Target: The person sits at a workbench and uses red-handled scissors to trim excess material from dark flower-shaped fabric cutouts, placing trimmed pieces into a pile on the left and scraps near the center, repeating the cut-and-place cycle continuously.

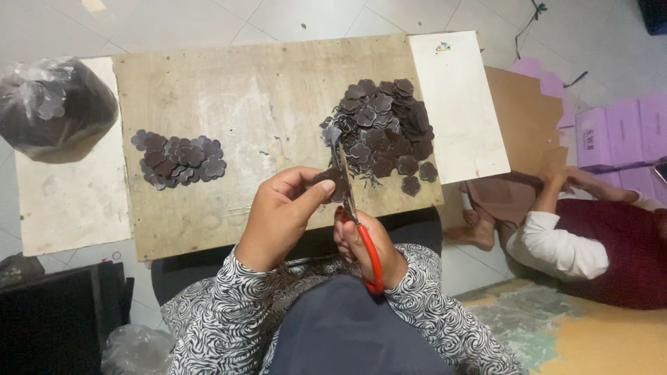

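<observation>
While the left hand (281, 212) pinches a dark flower-shaped cutout (332, 182), the right hand (365, 243), closed around red-handled scissors (354, 215), seems mid-snip; best to turn the piece steadily, fingertips away from the blades.

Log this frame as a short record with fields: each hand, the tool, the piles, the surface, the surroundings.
left hand: pinches one dark brown flower-shaped cutout
right hand: grips red-handled scissors, blades at the cutout
small pile: same cutouts, left on the board
large pile: heaped at the board's right
surface: worn plywood board
left edge: clear plastic bag of dark cutouts
right: another person's white sleeve; purple boxes beyond
</observation>
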Motion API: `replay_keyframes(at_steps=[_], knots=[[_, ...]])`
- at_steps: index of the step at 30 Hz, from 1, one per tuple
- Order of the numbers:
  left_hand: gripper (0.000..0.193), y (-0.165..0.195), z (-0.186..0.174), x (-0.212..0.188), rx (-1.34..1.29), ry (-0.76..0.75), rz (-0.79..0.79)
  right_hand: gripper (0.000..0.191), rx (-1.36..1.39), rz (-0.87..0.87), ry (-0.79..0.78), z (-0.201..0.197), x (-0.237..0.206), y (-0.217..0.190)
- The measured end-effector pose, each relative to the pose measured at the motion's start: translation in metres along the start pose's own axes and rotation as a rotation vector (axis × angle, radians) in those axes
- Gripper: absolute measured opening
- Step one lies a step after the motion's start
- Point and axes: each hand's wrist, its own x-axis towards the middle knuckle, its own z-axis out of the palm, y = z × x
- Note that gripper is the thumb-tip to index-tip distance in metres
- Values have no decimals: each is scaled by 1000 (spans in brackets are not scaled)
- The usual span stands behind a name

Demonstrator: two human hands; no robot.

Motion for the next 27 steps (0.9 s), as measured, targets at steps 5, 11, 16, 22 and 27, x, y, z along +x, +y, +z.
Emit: replay_keyframes(at_steps=[5,11,16,22,27], knots=[[17,0,-2,1,-26,13,-10,47,-3,23,1,1,0,-3],[13,-2,-5,2,-17,26,7,46,-181,-4,24,2,1,-9],[15,0,-7,3,85,70,-38,43,-149,73,83,3,1,-7],[14,3,-6,1,-26,59,-13,44,-63,100,65,-2,0,-2],[12,3,-9,1,-57,34,14,51,-135,10,-20,-6,1,1]])
